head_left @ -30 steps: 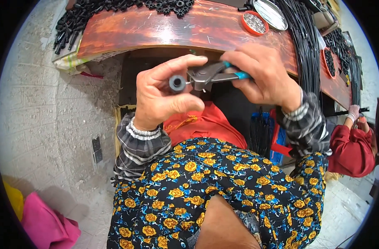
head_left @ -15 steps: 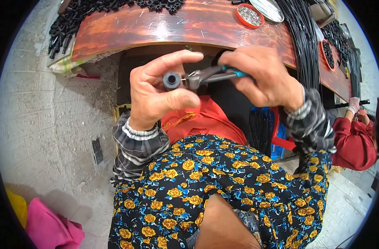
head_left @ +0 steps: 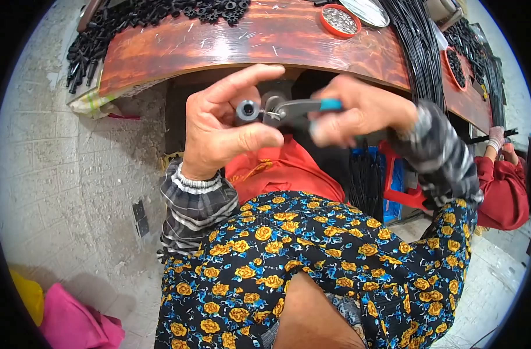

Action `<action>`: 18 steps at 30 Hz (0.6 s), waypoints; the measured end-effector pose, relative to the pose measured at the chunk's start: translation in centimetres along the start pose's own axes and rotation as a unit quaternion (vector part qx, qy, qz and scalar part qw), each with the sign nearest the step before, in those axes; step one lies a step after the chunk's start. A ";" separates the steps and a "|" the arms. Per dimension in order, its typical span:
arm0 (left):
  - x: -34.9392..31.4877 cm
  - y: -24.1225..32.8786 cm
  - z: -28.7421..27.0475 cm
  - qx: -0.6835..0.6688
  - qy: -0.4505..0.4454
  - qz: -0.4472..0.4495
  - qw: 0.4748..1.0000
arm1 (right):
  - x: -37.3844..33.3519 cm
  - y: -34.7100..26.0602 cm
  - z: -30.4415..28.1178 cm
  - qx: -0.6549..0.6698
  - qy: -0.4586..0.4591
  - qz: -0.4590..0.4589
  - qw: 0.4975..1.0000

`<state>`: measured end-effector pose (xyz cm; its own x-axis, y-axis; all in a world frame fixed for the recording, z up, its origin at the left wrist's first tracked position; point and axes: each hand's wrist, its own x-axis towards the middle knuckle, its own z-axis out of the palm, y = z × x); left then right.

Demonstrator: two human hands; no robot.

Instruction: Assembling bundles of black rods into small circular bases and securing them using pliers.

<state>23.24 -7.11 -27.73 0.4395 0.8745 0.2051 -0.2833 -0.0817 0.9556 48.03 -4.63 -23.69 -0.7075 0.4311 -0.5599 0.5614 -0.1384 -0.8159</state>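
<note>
My left hand (head_left: 210, 135) holds a black round tube-like part (head_left: 241, 113), its hollow end facing up between the curved thumb and fingers. Thin silvery wire or pin ends show at the side of that part. Against them sit the metal jaws of a pair of pliers (head_left: 300, 109) with teal on the handles. My right hand (head_left: 367, 110), smeared by motion, is round the pliers' handles. Both hands are above my lap, in front of the table edge. How the pliers' jaws meet the wire is too small to tell.
Across the front runs a brown wooden table (head_left: 161, 52) with scattered metal bits. Black plastic parts (head_left: 91, 52) are heaped at its left. A red bowl of small metal pieces (head_left: 341, 22) stands beside long black rods (head_left: 416, 52). At right, a person in red sleeves (head_left: 503, 192) works.
My right hand has turned and dropped slightly, and the pliers' handles have spread apart. The black part has shifted a little to the right in my left hand.
</note>
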 end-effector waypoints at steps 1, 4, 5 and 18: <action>0.2 0.1 0.0 0.006 -0.002 -0.009 1.000 | 0.6 0.5 -0.1 0.118 -0.136 0.021 0.983; 0.3 0.0 0.5 0.022 0.017 0.011 1.000 | 0.8 0.5 0.0 -0.039 -0.041 -0.078 0.995; 0.4 0.1 0.5 0.000 0.044 -0.010 0.999 | 0.8 0.4 0.8 -0.152 0.097 -0.172 0.969; 2.0 0.3 1.5 -0.012 0.216 -0.059 0.975 | 1.2 0.0 2.4 -0.312 0.320 -0.183 0.876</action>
<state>25.33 -6.10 -26.72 0.0718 0.9972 -0.0187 -0.2748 0.0378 0.9608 46.12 -6.25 -24.73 -0.6162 0.7835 0.0805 0.6136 0.5417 -0.5745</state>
